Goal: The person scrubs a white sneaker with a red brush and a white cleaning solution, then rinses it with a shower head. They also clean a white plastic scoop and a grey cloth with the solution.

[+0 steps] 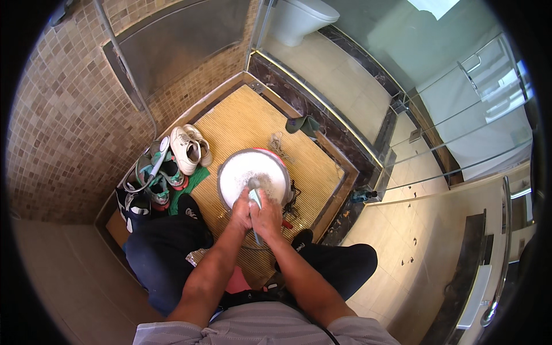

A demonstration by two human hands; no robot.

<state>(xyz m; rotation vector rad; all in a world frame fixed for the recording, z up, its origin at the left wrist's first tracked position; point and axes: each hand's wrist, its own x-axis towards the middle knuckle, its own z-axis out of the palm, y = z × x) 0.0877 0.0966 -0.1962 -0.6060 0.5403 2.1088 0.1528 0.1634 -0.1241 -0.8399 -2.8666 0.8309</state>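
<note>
A round basin [230, 172] full of white soapy water stands on the slatted wooden shower floor in front of me. Over its near rim my left hand [241, 214] and my right hand [268, 215] are pressed together. Between them they hold a pale green and white brush-like thing [255, 198]. A greyish item [253, 183] pokes out of the foam just beyond it; its shape is unclear. Which hand carries which thing I cannot tell.
White sneakers [188, 148] and green-and-grey sneakers [156, 175] lie left of the basin with a shower head and hose [158, 163] across them. Laces [278, 144] and a dark green rag [303, 123] lie beyond. Mosaic wall left, glass partition right, toilet [299, 17] far off.
</note>
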